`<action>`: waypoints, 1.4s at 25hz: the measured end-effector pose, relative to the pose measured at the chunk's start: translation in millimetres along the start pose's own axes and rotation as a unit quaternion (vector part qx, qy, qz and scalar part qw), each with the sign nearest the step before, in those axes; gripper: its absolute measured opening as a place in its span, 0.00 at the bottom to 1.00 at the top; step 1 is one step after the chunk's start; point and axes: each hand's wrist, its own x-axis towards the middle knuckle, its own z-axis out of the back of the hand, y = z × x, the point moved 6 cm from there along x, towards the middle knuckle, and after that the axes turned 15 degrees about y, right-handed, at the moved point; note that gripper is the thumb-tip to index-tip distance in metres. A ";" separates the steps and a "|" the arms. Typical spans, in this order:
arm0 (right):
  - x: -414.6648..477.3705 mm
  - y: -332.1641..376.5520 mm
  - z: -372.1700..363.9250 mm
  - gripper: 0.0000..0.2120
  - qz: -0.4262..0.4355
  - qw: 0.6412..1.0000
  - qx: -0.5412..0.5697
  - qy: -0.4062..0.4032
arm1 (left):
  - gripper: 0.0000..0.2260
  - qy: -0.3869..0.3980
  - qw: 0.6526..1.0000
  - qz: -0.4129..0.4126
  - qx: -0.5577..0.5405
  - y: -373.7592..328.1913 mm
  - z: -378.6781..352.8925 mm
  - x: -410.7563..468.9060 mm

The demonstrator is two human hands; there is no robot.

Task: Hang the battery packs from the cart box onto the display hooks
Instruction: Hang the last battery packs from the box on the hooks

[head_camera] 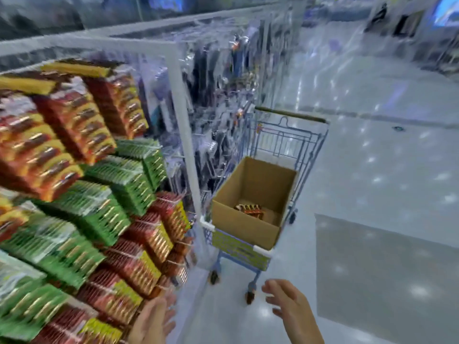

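A few battery packs (249, 210) lie flat on the floor of the cardboard box (244, 225), ahead of and above both hands in the head view; how many remain is hard to tell through the blur. The box sits in the basket of a small blue cart (285, 145), parked just beside the white end post of the display (185, 135).

The right hand (291, 310) hangs below the cart's near wheels, fingers loosely spread, its grip open and empty. The left hand (154, 321) is low beside the bottom rows of hung packs (82, 184), fingers straight or relaxed, also holding nothing; whether it touches the packs next to it I cannot tell.

To the left of both hands the hooks look densely loaded with red, green and yellow packs, hanging edge to edge.

Judging from this, the reach into the box comes next. The box is deep and the packs lie flat, so a hurried grip may slide off the slick card or lift two at once. Crowded hooks could also shed neighbouring packs when a new one is pushed on, and a bump could roll the cart away.
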 end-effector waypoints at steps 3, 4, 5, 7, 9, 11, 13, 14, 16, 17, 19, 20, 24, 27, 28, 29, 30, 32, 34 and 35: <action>20.2 9.0 29.5 0.08 -0.019 1.000 0.017 -0.014 | 0.10 0.030 0.995 -0.068 0.067 -11.6 -53.9 -0.3; 30.4 9.5 39.5 0.09 -0.026 0.999 0.016 -0.017 | 0.09 0.013 0.994 -0.074 0.078 -13.6 -70.1 7.7; 38.0 14.8 46.5 0.09 -0.029 0.999 0.018 -0.024 | 0.09 0.015 0.993 -0.081 0.090 -15.1 -84.5 18.4; 58.5 22.3 61.3 0.09 -0.038 0.998 0.025 -0.042 | 0.09 0.028 0.991 -0.075 0.107 -22.0 -110.1 41.5; 83.4 31.0 74.1 0.09 -0.045 0.997 0.026 -0.054 | 0.09 0.051 0.989 -0.074 0.117 -30.6 -139.1 67.7; 111.1 44.4 85.8 0.10 -0.058 0.995 0.032 -0.072 | 0.09 0.059 0.988 -0.068 0.126 -39.5 -163.3 101.3; 140.2 60.2 95.3 0.10 -0.057 0.994 0.033 -0.085 | 0.09 0.075 0.987 -0.062 0.131 -53.4 -190.1 135.8; 156.7 67.3 100.6 0.09 -0.063 0.993 0.033 -0.095 | 0.09 0.084 0.985 -0.062 0.137 -61.2 -202.5 156.0; 183.4 83.8 106.2 0.09 -0.071 0.992 0.023 -0.103 | 0.10 0.098 0.982 -0.059 0.148 -79.1 -227.1 189.6; 197.6 93.5 108.2 0.09 -0.073 0.992 0.018 -0.103 | 0.10 0.108 0.980 -0.061 0.155 -86.9 -239.3 207.1; 226.3 107.5 114.4 0.09 -0.084 0.991 -0.001 -0.108 | 0.10 0.109 0.976 -0.067 0.176 -95.5 -254.1 240.4; 238.6 116.0 114.1 0.10 -0.089 0.991 -0.012 -0.102 | 0.10 0.110 0.975 -0.068 0.183 -99.4 -260.2 252.4; 285.4 142.9 116.6 0.10 -0.104 0.991 -0.038 -0.080 | 0.10 0.091 0.978 -0.046 0.182 -101.4 -273.6 288.7; 330.7 151.1 122.1 0.10 -0.125 0.990 -0.052 -0.042 | 0.09 0.059 0.984 -0.029 0.168 -94.7 -281.2 305.5; 347.7 152.8 124.4 0.09 -0.128 0.989 -0.061 -0.027 | 0.09 0.044 0.985 -0.025 0.164 -92.4 -283.1 311.2; 368.2 152.5 127.4 0.09 -0.132 0.988 -0.078 -0.003 | 0.09 0.024 0.986 -0.026 0.161 -88.7 -285.8 317.8; 388.5 151.2 131.4 0.09 -0.138 0.986 -0.094 0.021 | 0.09 0.001 0.987 -0.027 0.158 -84.1 -288.5 325.1; 426.0 148.8 141.6 0.09 -0.162 0.977 -0.121 0.070 | 0.09 -0.064 0.987 -0.010 0.147 -68.7 -293.3 334.3; 465.2 151.5 149.2 0.08 -0.182 0.963 -0.152 0.129 | 0.09 -0.121 0.985 0.007 0.123 -48.7 -304.5 344.0; 484.1 150.4 154.7 0.08 -0.193 0.955 -0.172 0.146 | 0.08 -0.142 0.984 0.023 0.110 -35.7 -311.1 350.5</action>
